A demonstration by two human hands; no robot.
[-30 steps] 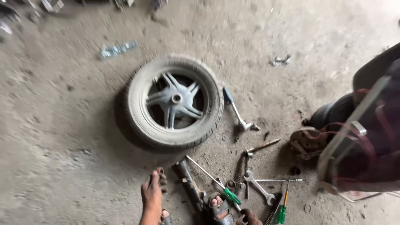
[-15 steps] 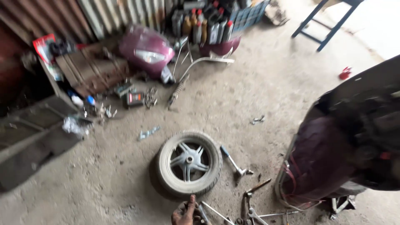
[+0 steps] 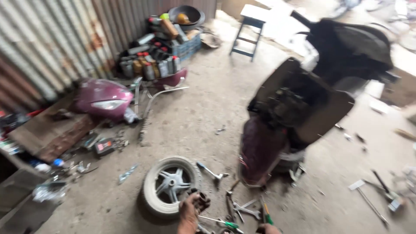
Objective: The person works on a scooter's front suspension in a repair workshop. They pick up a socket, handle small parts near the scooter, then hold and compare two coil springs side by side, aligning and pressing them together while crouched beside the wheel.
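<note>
Setting: concrete workshop floor (image 3: 208, 108), corrugated metal wall (image 3: 47, 39) behind, parts strewn about.
Scooter: stripped maroon scooter (image 3: 299, 117) stands up and to the right of the grip, front wheel off.
Body panel: maroon cowl (image 3: 102, 102) lies far up-left of the grip, well apart.
Crate: bottles in a blue crate (image 3: 173, 47) by the wall, farthest from the grip.
Wheel: detached wheel (image 3: 170, 186) lies flat on the floor, just left of the grip, touching or nearly so.
Tools: spanners and screwdrivers (image 3: 242, 210) scattered just right of the grip.
Left hand: left hand (image 3: 190, 208) clenched around a small dark part (image 3: 202, 199), kind unclear.
Right hand: right hand (image 3: 268, 229) barely in frame; grip cannot be judged.
Progress: wheel removed, refitting not begun, by my reading.
</note>
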